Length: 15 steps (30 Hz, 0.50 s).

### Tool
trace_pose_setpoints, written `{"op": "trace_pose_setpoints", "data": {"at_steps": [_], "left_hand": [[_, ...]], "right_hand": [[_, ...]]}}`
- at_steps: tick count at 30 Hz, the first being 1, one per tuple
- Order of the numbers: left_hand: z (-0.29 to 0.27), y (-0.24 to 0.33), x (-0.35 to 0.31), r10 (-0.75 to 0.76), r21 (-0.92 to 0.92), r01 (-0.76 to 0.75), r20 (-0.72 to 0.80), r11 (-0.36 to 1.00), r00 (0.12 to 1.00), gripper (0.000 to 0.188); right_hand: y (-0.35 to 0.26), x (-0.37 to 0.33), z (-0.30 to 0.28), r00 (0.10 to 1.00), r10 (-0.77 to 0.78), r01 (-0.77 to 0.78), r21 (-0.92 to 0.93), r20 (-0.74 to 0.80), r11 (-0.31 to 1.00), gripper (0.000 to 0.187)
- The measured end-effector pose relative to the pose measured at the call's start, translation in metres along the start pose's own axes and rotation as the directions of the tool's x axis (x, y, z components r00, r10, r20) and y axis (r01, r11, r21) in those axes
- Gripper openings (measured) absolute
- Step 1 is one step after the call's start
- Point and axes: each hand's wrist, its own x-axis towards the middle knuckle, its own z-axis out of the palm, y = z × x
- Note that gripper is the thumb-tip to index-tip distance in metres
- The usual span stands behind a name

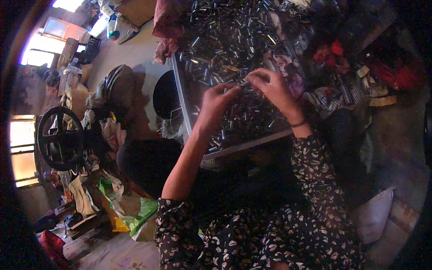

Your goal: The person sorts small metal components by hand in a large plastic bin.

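A wide, shallow tray point(180, 92) with a pale rim lies before me, heaped with many small, shiny metal cylinders point(225, 38). Over its nearer half my two hands meet fingertip to fingertip. My left hand point(218, 100) is closed in a pinch, thumb and fingers pointing right. From the other side my right hand point(273, 89) pinches too, its fingers bent downward. A small metal piece point(243, 83) shows between the fingertips of both hands; its exact shape is too small to make out.
Reddish cloth point(165, 27) hangs at the tray's far left corner. A dark round container point(167, 95) stands left of the tray. Patterned cloth point(335, 100) and red bundles point(402, 74) lie to the right. Farther left are a black wheel point(61, 138) and a green-white plastic sack point(128, 209).
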Motion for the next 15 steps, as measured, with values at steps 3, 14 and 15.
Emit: {"op": "trace_pose_setpoints", "data": {"at_steps": [3,14,15], "left_hand": [[-0.0007,-0.0002,0.0017,0.018,0.037,-0.017,-0.024,0.999,1.000,0.027],[0.0043,0.0029,-0.0003,-0.001,-0.090,0.004,0.041,0.996,0.999,0.027],[0.0066,0.0045,-0.0005,-0.017,-0.108,0.021,0.038,0.994,0.999,0.027]], "right_hand": [[-0.0013,0.0000,0.0007,1.000,-0.023,0.024,0.097,-0.007,0.995,0.021],[0.0019,-0.0006,0.0039,0.987,-0.055,0.068,0.088,-0.150,0.994,0.029],[0.0040,0.0009,0.0057,0.984,-0.044,0.063,0.105,-0.175,0.992,0.034]]}}
